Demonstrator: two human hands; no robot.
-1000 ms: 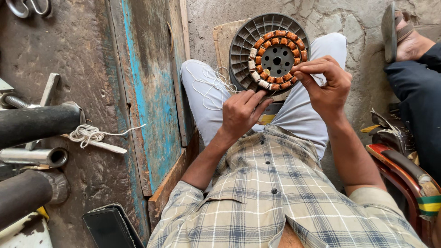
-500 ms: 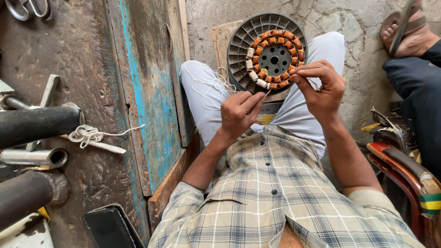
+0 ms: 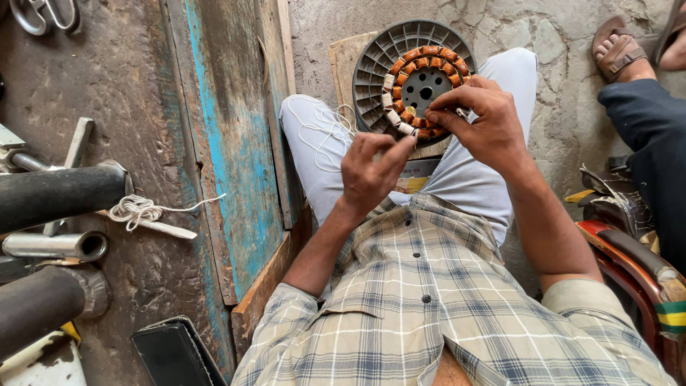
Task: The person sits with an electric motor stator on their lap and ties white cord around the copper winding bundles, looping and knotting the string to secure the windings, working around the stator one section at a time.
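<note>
Now closer at upper centre: right hand (image 3: 480, 121) pinching stator ring (image 3: 421, 89) rim, left hand (image 3: 370, 171) nearer, fingers narrowed on white thread (image 3: 321, 136)

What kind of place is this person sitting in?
Probably a small repair workshop. A wound motor coil ring sits under the hands, metal pipes lie on a grimy bench, and the floor is rough concrete.

A worn wooden board (image 3: 236, 143) with flaking blue paint stands on the left. Beside it, on the grimy surface, lie two dark rollers (image 3: 61, 196), a metal tube (image 3: 53, 245) and a hank of white cord (image 3: 139, 209). A sandalled foot (image 3: 622, 50) rests on the stone floor (image 3: 550, 43) top right. A dark flat object (image 3: 171, 354), perhaps a case, sits bottom left.
</note>
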